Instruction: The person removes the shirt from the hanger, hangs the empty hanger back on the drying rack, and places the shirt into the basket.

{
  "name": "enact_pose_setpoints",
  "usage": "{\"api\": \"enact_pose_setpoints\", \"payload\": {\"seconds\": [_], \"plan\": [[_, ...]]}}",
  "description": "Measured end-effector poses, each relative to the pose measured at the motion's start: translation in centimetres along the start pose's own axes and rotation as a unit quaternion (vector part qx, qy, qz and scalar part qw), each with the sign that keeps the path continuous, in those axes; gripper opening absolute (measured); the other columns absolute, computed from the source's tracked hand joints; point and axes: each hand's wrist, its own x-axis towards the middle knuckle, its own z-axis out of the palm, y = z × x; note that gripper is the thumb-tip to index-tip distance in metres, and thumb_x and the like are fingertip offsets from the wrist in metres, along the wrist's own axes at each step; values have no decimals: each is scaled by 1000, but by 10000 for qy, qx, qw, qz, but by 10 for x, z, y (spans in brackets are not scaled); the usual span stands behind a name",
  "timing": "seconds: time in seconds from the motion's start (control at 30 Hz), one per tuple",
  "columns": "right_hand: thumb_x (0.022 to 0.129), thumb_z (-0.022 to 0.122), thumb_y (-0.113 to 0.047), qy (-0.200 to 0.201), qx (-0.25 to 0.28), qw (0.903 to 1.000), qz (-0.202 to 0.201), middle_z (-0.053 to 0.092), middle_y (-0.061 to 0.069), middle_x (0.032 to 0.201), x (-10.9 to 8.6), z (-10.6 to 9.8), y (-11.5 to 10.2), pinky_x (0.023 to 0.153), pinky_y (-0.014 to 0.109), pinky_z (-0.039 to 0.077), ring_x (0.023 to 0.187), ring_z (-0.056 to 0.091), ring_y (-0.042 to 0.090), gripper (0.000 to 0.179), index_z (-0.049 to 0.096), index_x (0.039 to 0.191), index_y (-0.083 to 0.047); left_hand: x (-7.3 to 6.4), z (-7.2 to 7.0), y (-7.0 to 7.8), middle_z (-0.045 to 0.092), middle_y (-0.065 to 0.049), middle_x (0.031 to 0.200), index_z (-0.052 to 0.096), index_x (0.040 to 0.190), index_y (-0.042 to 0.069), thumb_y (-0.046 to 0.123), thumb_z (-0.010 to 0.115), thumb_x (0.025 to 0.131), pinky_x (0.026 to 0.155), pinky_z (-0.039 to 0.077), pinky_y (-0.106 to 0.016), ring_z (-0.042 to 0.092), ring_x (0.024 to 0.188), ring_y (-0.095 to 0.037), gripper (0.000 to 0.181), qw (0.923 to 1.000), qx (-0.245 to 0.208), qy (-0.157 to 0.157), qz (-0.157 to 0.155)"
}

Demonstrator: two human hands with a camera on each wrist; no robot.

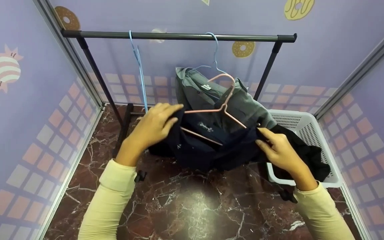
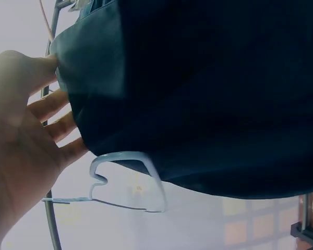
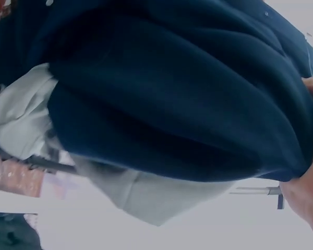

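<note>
A dark navy shirt (image 1: 195, 153) is stretched between both hands, its neck opening facing up with a pale label inside. My left hand (image 1: 155, 125) pinches its left shoulder, and in the left wrist view the fingers of the left hand (image 2: 36, 109) reach behind the cloth edge. On the opposite side, my right hand (image 1: 278, 150) pinches the other shoulder between thumb and fingers. A pink hanger (image 1: 223, 108) sits inside the neck opening with its hook up; both its arm ends are hidden by the cloth. In the right wrist view the navy shirt (image 3: 172, 99) covers most of the fingers.
Behind hangs a grey-green shirt (image 1: 198, 86) on a blue hanger (image 1: 216, 53) from the black rack rail (image 1: 178, 35). More blue hanger wire (image 1: 141, 73) hangs at the rail's left. A white basket (image 1: 312, 123) at right holds black clothing (image 1: 312, 160).
</note>
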Motion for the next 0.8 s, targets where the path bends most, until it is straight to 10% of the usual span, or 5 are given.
{"api": "enact_pose_setpoints", "payload": {"seconds": [0.5,0.8], "plan": [[92,67,-8,-1124,188,9866,1167,74,-2,114,-16,1,17,83,18,47,90,63,10,46,66,136,-19,-35,56,13,64,-11,95,69,108,0,6,66,97,78,57,-42,62,86,-29,12,9950,37,956,282],[95,76,-19,-590,-214,9870,1482,78,-3,107,-18,22,15,80,34,54,91,70,15,21,75,116,-19,-47,77,20,65,-10,94,70,104,3,6,68,95,80,55,-43,62,86,-30,10,9906,-38,1333,309]]}}
